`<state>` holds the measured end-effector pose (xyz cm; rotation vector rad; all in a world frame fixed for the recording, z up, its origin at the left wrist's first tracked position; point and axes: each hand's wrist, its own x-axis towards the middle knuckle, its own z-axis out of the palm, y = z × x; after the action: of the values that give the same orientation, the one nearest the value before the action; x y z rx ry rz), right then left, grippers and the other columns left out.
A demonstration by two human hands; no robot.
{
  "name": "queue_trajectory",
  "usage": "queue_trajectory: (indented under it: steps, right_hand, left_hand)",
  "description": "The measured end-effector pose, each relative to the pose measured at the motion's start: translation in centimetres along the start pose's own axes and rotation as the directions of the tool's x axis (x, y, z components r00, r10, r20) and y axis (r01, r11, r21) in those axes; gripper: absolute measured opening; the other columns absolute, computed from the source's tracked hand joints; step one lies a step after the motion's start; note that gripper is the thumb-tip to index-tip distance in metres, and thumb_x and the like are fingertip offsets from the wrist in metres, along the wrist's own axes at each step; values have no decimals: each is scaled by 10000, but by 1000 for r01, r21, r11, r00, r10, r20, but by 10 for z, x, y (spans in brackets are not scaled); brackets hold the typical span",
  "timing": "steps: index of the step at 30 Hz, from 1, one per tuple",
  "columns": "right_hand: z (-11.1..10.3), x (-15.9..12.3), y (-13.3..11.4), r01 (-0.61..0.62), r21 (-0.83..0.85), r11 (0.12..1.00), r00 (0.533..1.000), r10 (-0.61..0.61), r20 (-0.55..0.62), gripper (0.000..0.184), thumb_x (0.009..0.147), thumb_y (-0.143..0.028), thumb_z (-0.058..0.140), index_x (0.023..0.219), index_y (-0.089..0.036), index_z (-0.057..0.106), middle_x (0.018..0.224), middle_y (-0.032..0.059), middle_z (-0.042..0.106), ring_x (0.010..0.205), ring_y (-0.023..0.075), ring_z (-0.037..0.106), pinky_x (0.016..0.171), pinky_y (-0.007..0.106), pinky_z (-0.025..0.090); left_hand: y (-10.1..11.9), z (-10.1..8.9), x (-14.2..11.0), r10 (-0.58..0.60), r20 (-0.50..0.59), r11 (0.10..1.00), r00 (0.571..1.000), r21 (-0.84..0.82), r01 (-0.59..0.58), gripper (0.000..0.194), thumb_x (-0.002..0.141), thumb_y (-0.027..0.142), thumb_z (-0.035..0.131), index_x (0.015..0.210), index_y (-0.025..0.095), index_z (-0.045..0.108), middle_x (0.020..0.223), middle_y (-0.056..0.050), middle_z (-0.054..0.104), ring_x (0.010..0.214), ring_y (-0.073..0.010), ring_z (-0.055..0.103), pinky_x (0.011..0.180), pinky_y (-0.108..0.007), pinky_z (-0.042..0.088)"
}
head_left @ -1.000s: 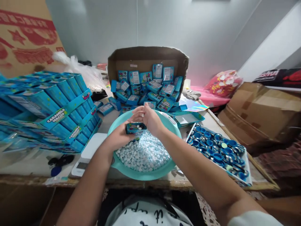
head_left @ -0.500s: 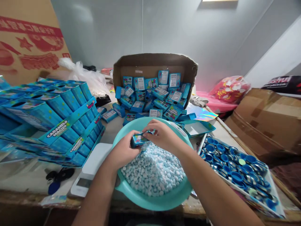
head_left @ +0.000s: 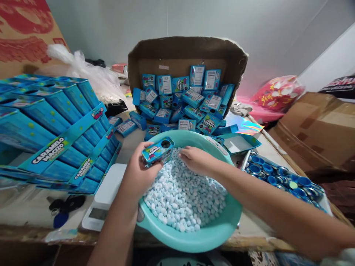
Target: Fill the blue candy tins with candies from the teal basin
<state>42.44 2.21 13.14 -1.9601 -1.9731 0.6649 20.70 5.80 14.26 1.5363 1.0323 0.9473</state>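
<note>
My left hand (head_left: 142, 168) is closed around a small blue candy box (head_left: 158, 149), tilted, with a dark round hole in its top showing. It is held over the left rim of a turquoise basin (head_left: 191, 242). Small pale blue and white candies (head_left: 183, 199) fill much of the basin. My right hand (head_left: 196, 159) rests on the candies at the far side of the heap, its fingers curled together. Whatever those fingers hold, if anything, is hidden.
Behind the basin, a cardboard carton (head_left: 188, 48) lies with blue boxes spilling from it. Stacked display trays (head_left: 58, 149) of boxes stand left, beside a white scale (head_left: 108, 184). Blue-rimmed metallic caps (head_left: 294, 186) fill a tray at right. Keys (head_left: 63, 208) lie front left.
My right hand has left the top of the candy box and moved right, down onto the candies. My left hand has shifted slightly left and up, and the box's hole now shows.
</note>
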Motion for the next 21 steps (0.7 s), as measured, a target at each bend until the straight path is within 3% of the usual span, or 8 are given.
queue_trajectory:
  steps: [3,5,6,8,12,15,17,21]
  right_hand:
    - [12,-20,-15,85,4,996,992,-85,89,532,1009,-572,421,1232,-162,676,1295,185,650,1191,334,603,1017,460,460]
    - [23,-40,-30,168,-20,986,977,-164,134,886,888,-755,505,1504,-118,470,1553,235,430,1404,420,426,1145,564,359]
    - [29,-49,-36,215,-38,976,966,-206,158,1057,811,-815,558,1562,-95,379,1614,248,317,1466,448,325,1188,596,291]
    - [39,-58,-41,288,-73,955,941,-268,209,1215,727,-866,604,1598,-77,298,1645,247,216,1518,445,209,1233,596,215]
    - [41,-34,-15,277,-228,934,956,-244,163,1021,777,-691,728,1542,-89,422,1621,258,287,1513,446,223,1228,607,210]
    - [28,-2,17,161,-250,955,986,-146,80,731,831,-485,754,1418,-90,571,1473,264,509,1372,452,453,1131,610,368]
    - [20,13,31,142,-151,978,989,-135,53,660,884,-526,673,1384,-102,600,1406,231,576,1312,409,516,1107,566,411]
    - [18,22,35,118,144,982,993,-121,10,591,974,-593,465,1331,-158,645,1402,168,604,1314,352,525,1144,546,365]
  left_hand:
    - [2,-1,-1,38,-46,996,998,-80,-41,475,710,197,759,1140,225,558,964,6,703,884,-183,695,775,-244,550]
    - [3,0,-2,47,-56,991,997,-119,-53,459,711,189,756,1123,223,556,946,10,703,875,-178,693,783,-244,549]
    - [3,0,-3,48,-55,990,997,-132,-55,450,713,187,751,1116,220,556,936,10,703,869,-177,692,788,-248,549]
    - [3,0,-3,50,-46,987,998,-148,-57,430,719,192,741,1107,214,556,928,7,704,864,-180,692,800,-260,553]
    - [1,0,-1,56,-23,987,998,-148,-58,434,717,190,741,1113,215,564,970,-3,704,911,-194,691,817,-268,554]
    - [-2,-1,-1,49,-23,988,999,-147,-52,443,716,183,749,1121,218,572,956,2,690,885,-187,682,790,-262,550]
    - [-3,-2,-2,45,-19,988,999,-146,-47,442,726,188,747,1130,219,570,944,2,682,861,-183,674,775,-265,549]
    - [-1,-1,-3,38,2,989,999,-142,-37,438,748,196,731,1149,221,556,963,-7,688,885,-192,682,782,-273,558]
